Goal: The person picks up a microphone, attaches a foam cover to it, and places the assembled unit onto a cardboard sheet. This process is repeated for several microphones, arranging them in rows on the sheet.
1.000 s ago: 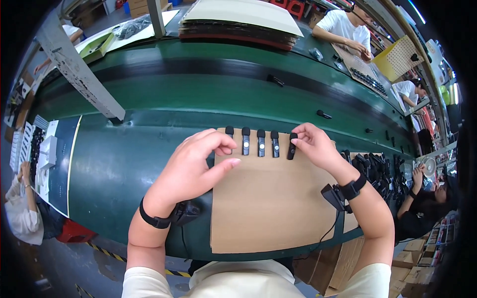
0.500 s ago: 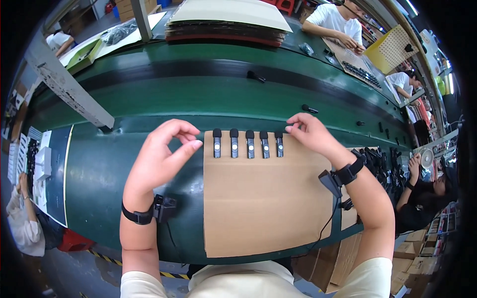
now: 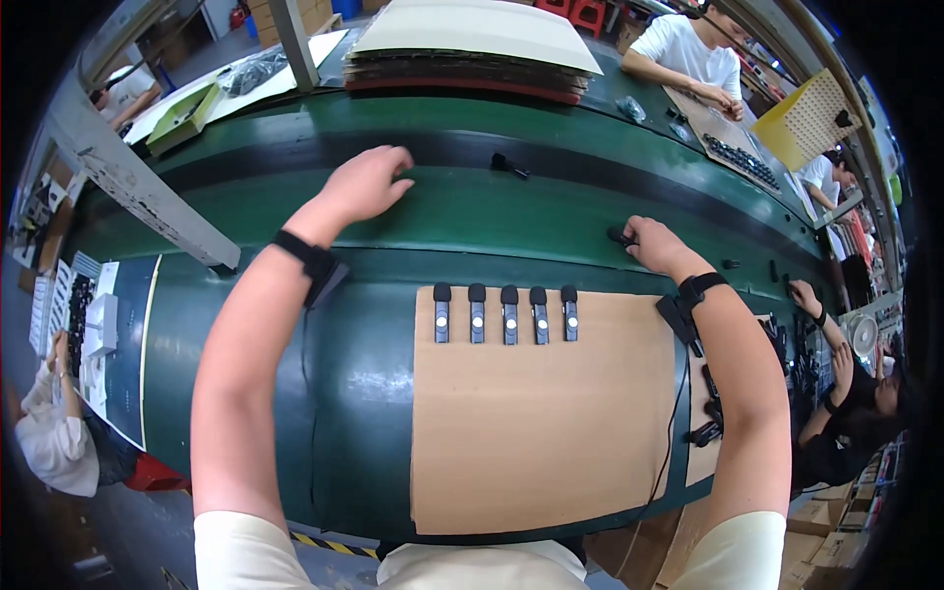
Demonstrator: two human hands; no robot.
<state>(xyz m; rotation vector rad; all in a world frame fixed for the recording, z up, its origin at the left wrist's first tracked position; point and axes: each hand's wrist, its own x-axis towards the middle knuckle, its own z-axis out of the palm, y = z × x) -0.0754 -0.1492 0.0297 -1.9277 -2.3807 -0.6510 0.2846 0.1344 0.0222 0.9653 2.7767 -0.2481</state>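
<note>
Across the upper part of a brown cardboard sheet, five black clip-on microphones lie side by side without touching, each with its foam windscreen toward the far side and its pale round spot uppermost. The common orientation and the gaps probably make each piece easy to compare and pick out singly; the cardboard perhaps shields the casings from the green counter. Beyond the sheet's far right corner, the right hand is at a further microphone. Its fingers are bent inward and drawn together on the piece, whose rounded dark end projects leftward; a pinch of this kind presumably suits so slender a body. Whether the piece bears on the surface or is raised cannot be told. Farther left, the left hand extends over the counter, its fingers loosely curved, the thumb parted from them, nothing held. Nearest to it, yet well apart, lies a small black piece, apparently another microphone. Each wrist bears a black strap with a module, seemingly mounted there so as to leave the palm and fingers unencumbered.
</note>
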